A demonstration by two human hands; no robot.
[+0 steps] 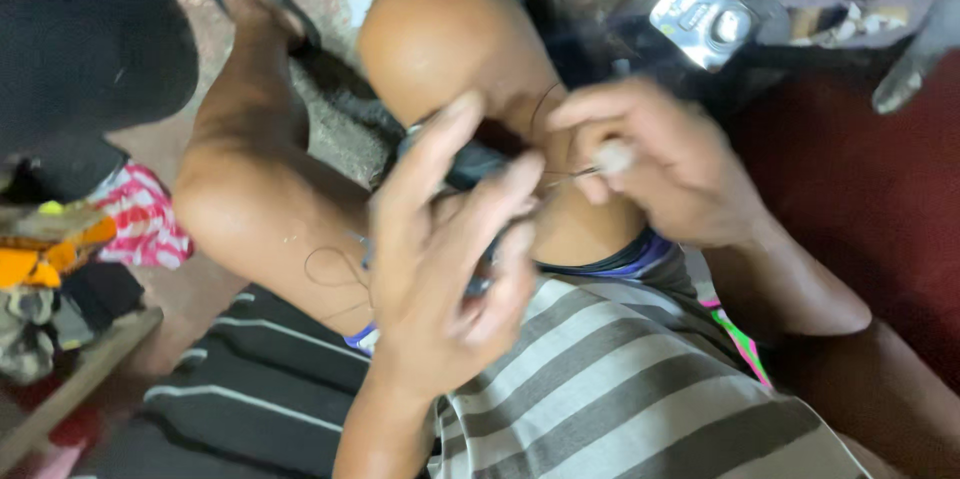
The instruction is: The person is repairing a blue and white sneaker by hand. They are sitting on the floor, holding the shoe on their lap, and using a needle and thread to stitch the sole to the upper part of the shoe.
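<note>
I see the left hand [450, 259] curled around a dark piece [475, 164], gripping it in front of the raised knee [440, 34]. It is blurred: black, smooth, mostly hidden by the fingers. The right hand [665, 164] pinches a needle [578, 175], tip at the dark piece. A thin thread [325, 264] loops over the thigh. A striped shirt [620, 389] lies below.

A dark, blurred piece [475, 164] sits between the knees, half hidden behind fingers, its shape hard to tell. A thin needle [572, 176] points left toward it, nearly level, and fine dark thread [330, 264] loops loosely over the thigh.
</note>
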